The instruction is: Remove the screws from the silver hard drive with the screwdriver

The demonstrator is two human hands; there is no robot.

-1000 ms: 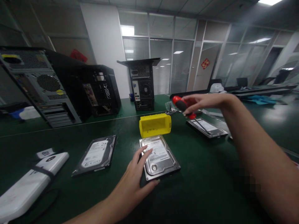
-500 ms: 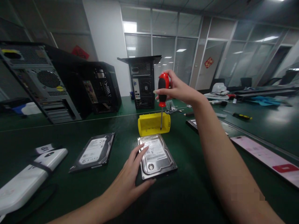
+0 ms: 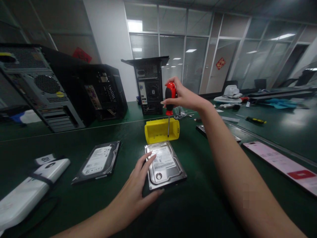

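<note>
A silver hard drive (image 3: 164, 165) lies label up on the green table. My left hand (image 3: 140, 178) rests on its left side, fingers spread, fingertips on the label and the thumb along the near edge. My right hand (image 3: 177, 94) grips a red and black screwdriver (image 3: 170, 99), held upright with its tip pointing down. The tip appears in front of the open yellow bin (image 3: 160, 130), just beyond the drive's far edge; whether it touches anything is not clear. A second hard drive (image 3: 99, 160) lies to the left.
Computer cases (image 3: 148, 86) stand at the back and left. A white device with a black strap (image 3: 34, 188) lies at the left. On the right are a pink-screened phone (image 3: 279, 162), another drive partly behind my forearm, and a yellow-black screwdriver (image 3: 255, 120).
The screwdriver in my right hand has moved slightly left and a little down. My left hand keeps its place on the drive. The whole view has shifted slightly.
</note>
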